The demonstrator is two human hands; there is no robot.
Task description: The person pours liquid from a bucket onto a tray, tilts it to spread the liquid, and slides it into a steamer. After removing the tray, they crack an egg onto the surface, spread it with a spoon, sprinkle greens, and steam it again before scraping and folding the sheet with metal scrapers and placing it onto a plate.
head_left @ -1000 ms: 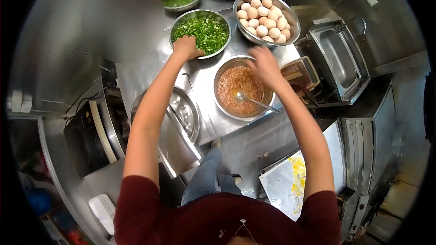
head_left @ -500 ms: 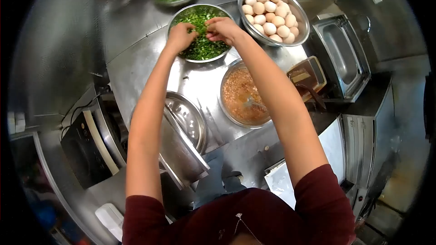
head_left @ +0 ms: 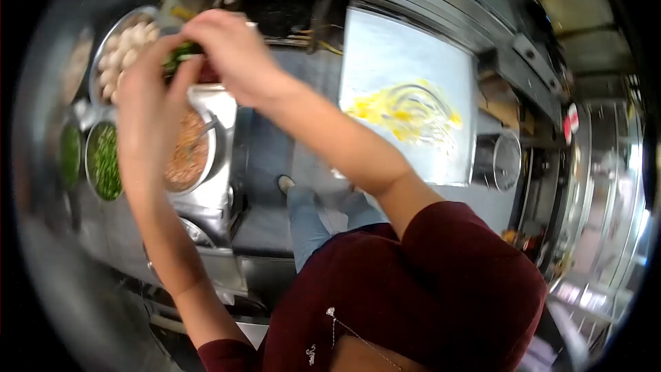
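Both of my hands are raised together, carrying chopped green onions (head_left: 179,57) cupped between them. My left hand (head_left: 148,83) is blurred, its fingers curled around one side of the greens. From the other side my right hand (head_left: 231,52) closes over them, thumb and fingers bent inward. Below and beyond the hands stand a metal bowl (head_left: 88,155) of chopped greens, a bowl (head_left: 211,155) of reddish-brown sauce with a utensil in it, and a metal bowl (head_left: 95,69) of whole eggs. Part of the sauce bowl is hidden by my left arm.
To the right lies a flat pale griddle (head_left: 375,41) with beaten egg (head_left: 406,114) spread unevenly across it. A clear cylindrical container (head_left: 508,160) stands beyond its right edge. Another bowl of greens (head_left: 71,155) is at the far left. Floor shows between counter and griddle.
My hands have left the bowl of greens and lifted a portion out. My view has turned right, bringing the griddle with egg into sight.
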